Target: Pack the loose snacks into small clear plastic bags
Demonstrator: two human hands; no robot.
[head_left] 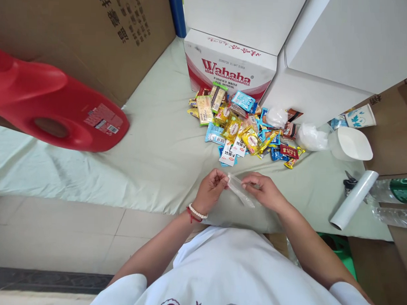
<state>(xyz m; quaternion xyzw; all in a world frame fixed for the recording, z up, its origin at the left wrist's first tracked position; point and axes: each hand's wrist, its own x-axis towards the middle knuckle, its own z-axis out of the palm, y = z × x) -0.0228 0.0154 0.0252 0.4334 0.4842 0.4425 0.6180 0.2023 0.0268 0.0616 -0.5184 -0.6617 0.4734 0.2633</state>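
My left hand (pixel 211 187), with a white bead bracelet and a red cord at its wrist, pinches one end of a small clear plastic bag (pixel 240 192). The bag is folded narrow and slants down to the right. At its other side, the fingertips of my right hand (pixel 262 189) are closed at the bag's edge. Just beyond both hands lies a heap of wrapped snacks (pixel 238 125) in yellow, blue, white and red packets.
Behind the snacks stands a Wahaha water carton (pixel 229 66). A red jug (pixel 74 108) lies at left. To the right are bundled clear bags (pixel 312 137), a white plastic tub (pixel 350 144), a paper cup (pixel 360 116), dark-handled scissors (pixel 350 182), a film roll (pixel 354 200) and plastic bottles (pixel 397 190).
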